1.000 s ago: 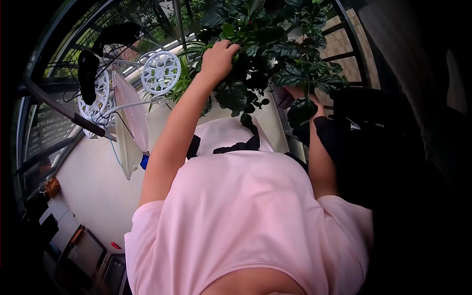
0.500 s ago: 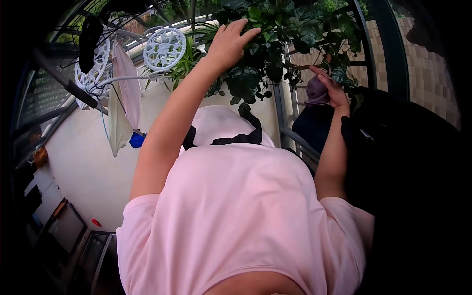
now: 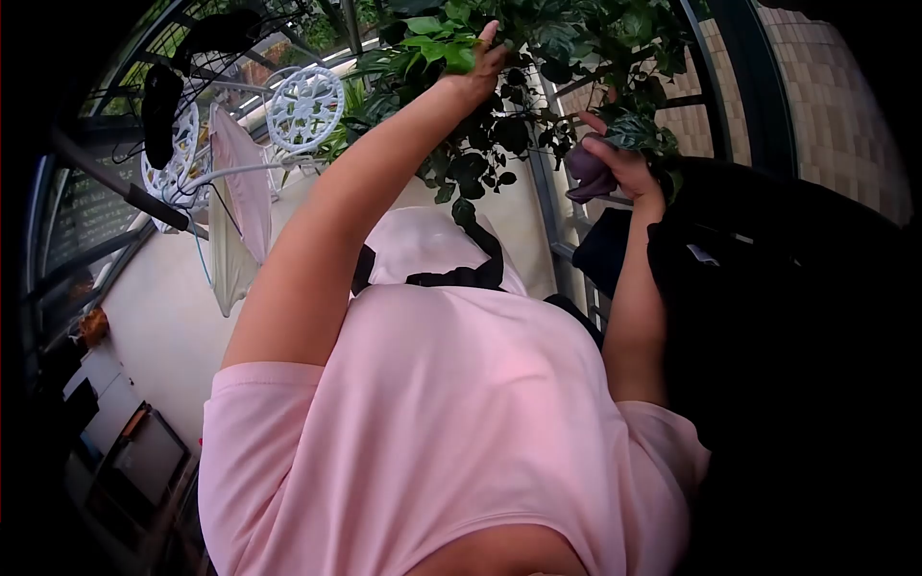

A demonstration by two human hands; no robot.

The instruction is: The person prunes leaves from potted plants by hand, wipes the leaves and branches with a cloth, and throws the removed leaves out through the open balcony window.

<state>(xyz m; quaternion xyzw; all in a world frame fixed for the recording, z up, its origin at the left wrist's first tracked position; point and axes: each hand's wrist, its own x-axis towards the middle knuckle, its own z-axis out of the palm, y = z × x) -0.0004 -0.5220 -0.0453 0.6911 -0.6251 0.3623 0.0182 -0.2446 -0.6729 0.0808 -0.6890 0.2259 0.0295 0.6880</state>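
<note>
My left hand (image 3: 480, 72) is raised at the top centre among the leaves of a bushy green plant (image 3: 576, 43). One finger points up, the others are partly bent, and bright leaves lie beside it; nothing shows in its grasp. Lower and to the right, my right hand (image 3: 626, 171) is closed on a bunched purple cloth (image 3: 589, 171), its thumb across the cloth. One or more fingers reach up toward the foliage, and dark leaves hide part of this hand.
Round white metal lattice pieces (image 3: 305, 108) and hanging pale cloths (image 3: 240, 182) are at the left. Dark railings (image 3: 715, 106) stand behind the plant. A large black shape (image 3: 768, 336) fills the right side, beside my right forearm.
My left hand has moved up and slightly right, deeper into the leaves. My right hand, behind leaves at first, came into view with the purple cloth, then shifted slightly left.
</note>
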